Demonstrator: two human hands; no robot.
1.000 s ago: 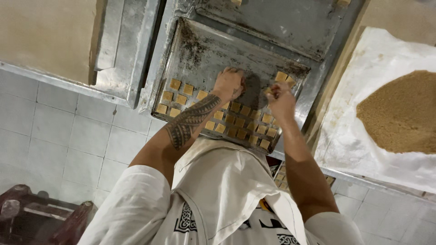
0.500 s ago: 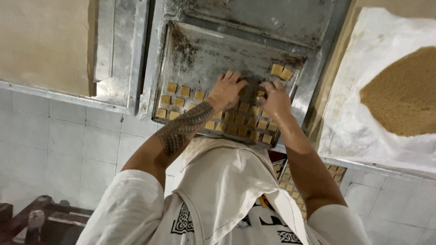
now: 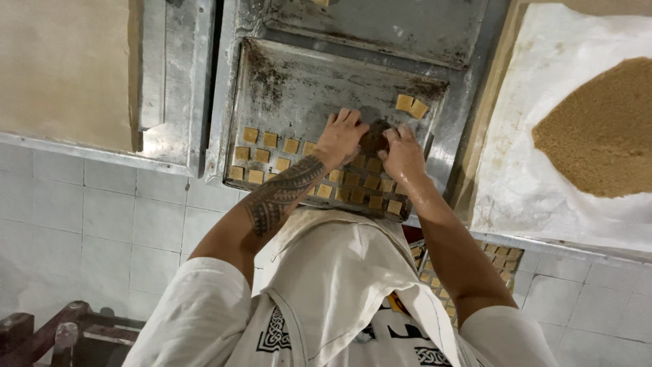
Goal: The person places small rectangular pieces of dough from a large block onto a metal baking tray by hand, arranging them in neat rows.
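Shirt: nearest me I see a white shirt [image 3: 339, 299] with a black knot-pattern print low on the front.
Lower tray: under the counter edge, a second tray of tan squares [image 3: 468, 272] peeks out beside the right forearm.
Left hand: my left hand [image 3: 339, 136] lies fingers spread flat on the squares.
Right hand: my right hand [image 3: 402, 151] has fingers curled, tips on a dark clump [image 3: 373, 139] between both hands.
Squares: small tan squares [image 3: 272, 153] sit in rows along the near edge of the metal tray [image 3: 299, 81]; two [image 3: 411, 106] lie apart farther back.
Sheet: right, a white sheet [image 3: 530, 183] carries a brown crumb heap [image 3: 601, 132].
Slab: far left, a pale beige slab [image 3: 64, 68].
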